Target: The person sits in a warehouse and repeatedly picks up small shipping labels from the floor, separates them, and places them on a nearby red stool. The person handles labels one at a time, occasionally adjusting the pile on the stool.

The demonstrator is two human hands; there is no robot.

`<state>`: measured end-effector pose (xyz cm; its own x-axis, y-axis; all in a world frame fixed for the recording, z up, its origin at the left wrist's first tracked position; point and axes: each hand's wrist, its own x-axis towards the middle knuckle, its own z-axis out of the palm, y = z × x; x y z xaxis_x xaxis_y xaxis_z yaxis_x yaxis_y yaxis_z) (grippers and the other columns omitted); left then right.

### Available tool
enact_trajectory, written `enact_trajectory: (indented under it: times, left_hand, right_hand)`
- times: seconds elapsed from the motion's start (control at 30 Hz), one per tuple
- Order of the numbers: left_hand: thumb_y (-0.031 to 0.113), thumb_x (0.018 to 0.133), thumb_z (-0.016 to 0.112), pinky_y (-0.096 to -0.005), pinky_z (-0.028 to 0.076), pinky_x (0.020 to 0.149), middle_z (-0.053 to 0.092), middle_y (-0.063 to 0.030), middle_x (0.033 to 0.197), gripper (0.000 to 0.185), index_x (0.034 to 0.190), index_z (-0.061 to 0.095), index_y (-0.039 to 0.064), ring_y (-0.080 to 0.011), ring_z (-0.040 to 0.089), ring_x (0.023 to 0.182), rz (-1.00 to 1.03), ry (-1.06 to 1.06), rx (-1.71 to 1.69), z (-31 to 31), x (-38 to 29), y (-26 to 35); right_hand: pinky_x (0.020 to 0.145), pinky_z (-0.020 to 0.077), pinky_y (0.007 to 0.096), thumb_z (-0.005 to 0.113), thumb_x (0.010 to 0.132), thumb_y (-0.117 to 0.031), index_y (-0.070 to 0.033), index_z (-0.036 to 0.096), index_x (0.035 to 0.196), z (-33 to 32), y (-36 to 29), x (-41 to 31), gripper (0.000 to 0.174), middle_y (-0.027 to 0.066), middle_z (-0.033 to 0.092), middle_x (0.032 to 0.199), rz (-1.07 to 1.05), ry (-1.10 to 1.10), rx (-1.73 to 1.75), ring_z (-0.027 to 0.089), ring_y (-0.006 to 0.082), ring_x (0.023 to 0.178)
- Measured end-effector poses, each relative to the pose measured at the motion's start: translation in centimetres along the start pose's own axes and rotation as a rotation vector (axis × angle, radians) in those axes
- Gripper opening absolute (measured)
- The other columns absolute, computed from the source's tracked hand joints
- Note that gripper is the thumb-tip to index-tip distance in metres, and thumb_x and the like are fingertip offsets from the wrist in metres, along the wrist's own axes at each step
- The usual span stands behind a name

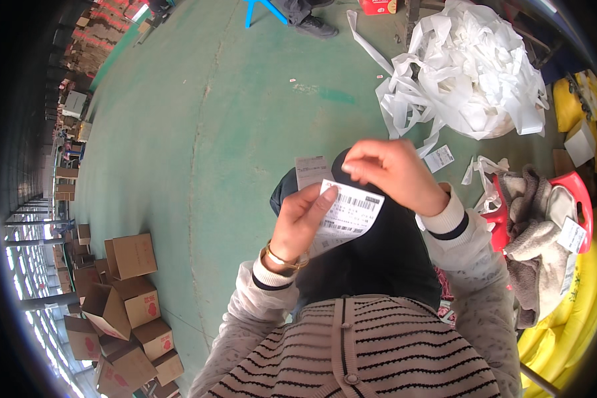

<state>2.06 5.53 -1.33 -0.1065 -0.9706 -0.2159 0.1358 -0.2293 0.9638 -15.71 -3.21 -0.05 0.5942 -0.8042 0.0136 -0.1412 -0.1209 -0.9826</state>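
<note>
My left hand (298, 216) pinches a white printed label sheet (354, 206) by its upper left corner, thumb on top. The sheet bears barcodes and small print, and its lower part curls away over my dark trousers. Beyond my left fingers, another printed paper slip (310, 166) shows by my knee; whether it joins the sheet is hidden. My right hand (398, 171) hovers just past the sheet's upper right edge, apart from it. Its fingers curl loosely towards the thumb, and I see nothing between them. Whether the fingertips meet is unclear.
Tangled white strips (477, 74) form a big heap at upper right, with a loose label (439, 158) on the floor below. A red stool (579, 199) bears grey fleecy cloth. Yellow sacks (572, 318) lie beyond. Cardboard boxes (134, 256) pile up left. Another person's shoe (317, 26) is ahead.
</note>
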Motion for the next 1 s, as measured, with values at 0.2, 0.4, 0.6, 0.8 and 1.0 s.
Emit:
enact_trajectory:
  times: [0.2, 0.4, 0.6, 0.8, 1.0]
  left_hand:
    - [0.013, 0.090, 0.051, -0.0187, 0.043, 0.066, 0.062, -0.0015, 0.082, 0.019, 0.097, 0.058, -0.004, -0.0047, 0.054, 0.074, 0.033, 0.060, 0.099, -0.2, -0.4, -0.4]
    - [0.010, 0.089, 0.052, -0.0203, 0.044, 0.070, 0.063, -0.0040, 0.087, 0.021, 0.101, 0.057, -0.006, -0.0069, 0.055, 0.078, 0.043, 0.074, 0.090, -0.4, -0.2, -0.3]
    - [0.005, 0.087, 0.053, -0.0225, 0.045, 0.075, 0.063, -0.0086, 0.095, 0.024, 0.108, 0.053, -0.008, -0.0100, 0.057, 0.083, -0.012, -0.037, 0.132, -1.0, -1.7, -0.9]
    - [0.003, 0.087, 0.053, -0.0228, 0.045, 0.076, 0.063, -0.0099, 0.095, 0.024, 0.107, 0.053, -0.009, -0.0111, 0.057, 0.083, -0.033, -0.063, 0.096, -1.3, -2.3, -1.0]
    - [0.000, 0.086, 0.053, -0.0239, 0.046, 0.076, 0.063, -0.0109, 0.095, 0.023, 0.107, 0.053, -0.009, -0.0121, 0.058, 0.084, -0.008, -0.069, 0.018, -1.1, -2.3, -1.1]
  right_hand:
    - [0.062, 0.0454, 0.0227, 0.059, 0.083, -0.011, 0.003, 0.057, 0.087, -0.1, 0.6, 0.3, 0.014, 0.0052, 0.061, 0.072, -0.113, -0.108, -0.064, 0.056, 0.0088, 0.066]
    - [0.054, 0.0406, 0.0265, 0.060, 0.080, -0.013, 0.001, 0.058, 0.079, 0.5, 1.3, 0.3, 0.014, 0.0102, 0.056, 0.062, -0.113, 0.019, -0.014, 0.051, 0.0128, 0.055]
    - [0.056, 0.0415, 0.0231, 0.055, 0.084, -0.009, 0.003, 0.054, 0.081, -2.4, 1.3, 1.8, 0.012, 0.0048, 0.056, 0.066, -0.211, 0.200, -0.003, 0.051, 0.0067, 0.061]
    - [0.057, 0.0377, 0.0186, 0.054, 0.087, -0.010, 0.001, 0.054, 0.081, -2.9, 0.6, 2.0, 0.012, -0.0016, 0.054, 0.071, -0.184, 0.178, 0.006, 0.047, 0.0024, 0.064]
    - [0.057, 0.0402, 0.0209, 0.055, 0.085, -0.010, 0.003, 0.053, 0.081, -3.0, 0.8, 1.9, 0.013, 0.0021, 0.056, 0.068, -0.212, 0.213, 0.014, 0.049, 0.0048, 0.063]
